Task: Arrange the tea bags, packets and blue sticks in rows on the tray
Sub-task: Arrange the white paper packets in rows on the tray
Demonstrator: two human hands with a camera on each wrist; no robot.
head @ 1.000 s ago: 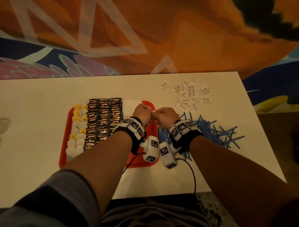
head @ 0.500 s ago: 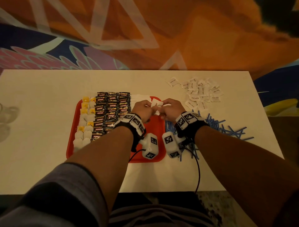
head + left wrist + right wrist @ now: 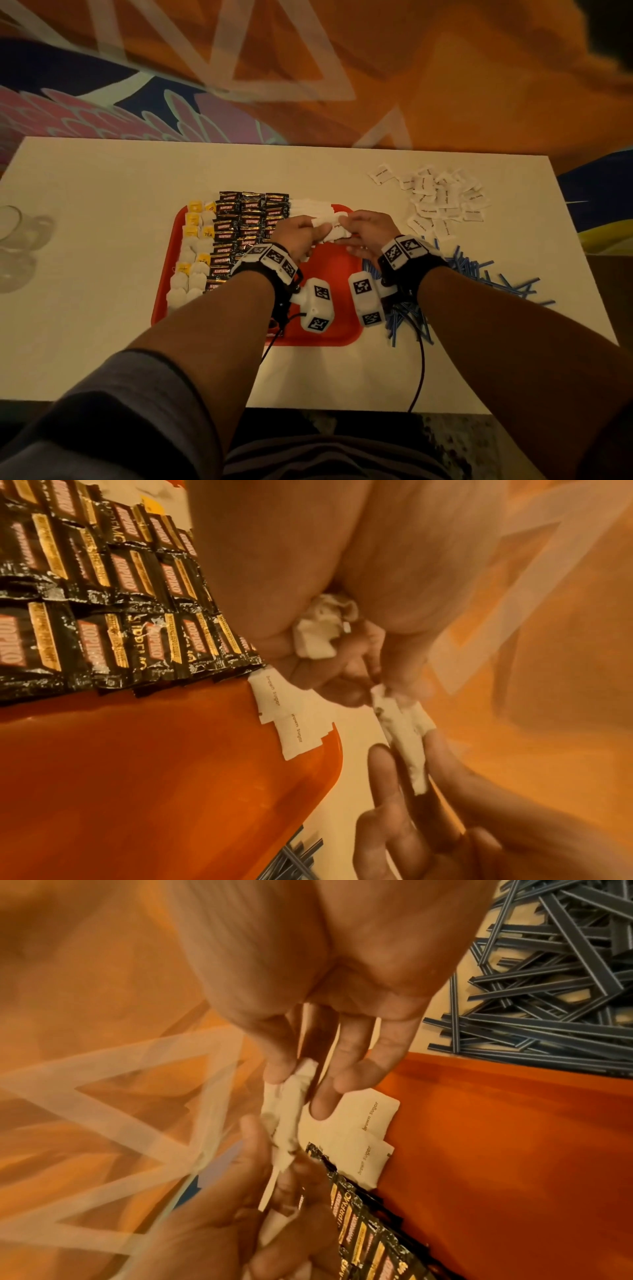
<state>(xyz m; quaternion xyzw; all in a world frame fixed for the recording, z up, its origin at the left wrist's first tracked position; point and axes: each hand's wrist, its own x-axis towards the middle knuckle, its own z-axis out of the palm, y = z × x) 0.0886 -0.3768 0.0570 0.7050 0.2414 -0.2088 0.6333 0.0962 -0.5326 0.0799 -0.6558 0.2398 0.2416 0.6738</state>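
Note:
Over the far right part of the red tray (image 3: 337, 308) my two hands meet. My left hand (image 3: 308, 229) grips a small bunch of white brown-sugar packets (image 3: 316, 634) in its palm. My right hand (image 3: 349, 226) pinches one white packet (image 3: 291, 1102) between thumb and forefinger, and the left fingertips touch it too. Just below them, a row of white sugar packets (image 3: 308, 207) lies along the tray's back. Black Kopiko packets (image 3: 248, 222) fill the middle rows. Tea bags (image 3: 191, 260) with yellow tags line the left side.
A loose heap of white packets (image 3: 442, 198) lies on the white table (image 3: 102, 240) at the back right. A pile of blue sticks (image 3: 479, 274) sits right of the tray, under my right wrist. A clear glass (image 3: 10, 226) stands at the far left edge.
Both hands have moved together toward the tray's far edge. White packets, hidden between the fists a second ago, now show between the fingers.

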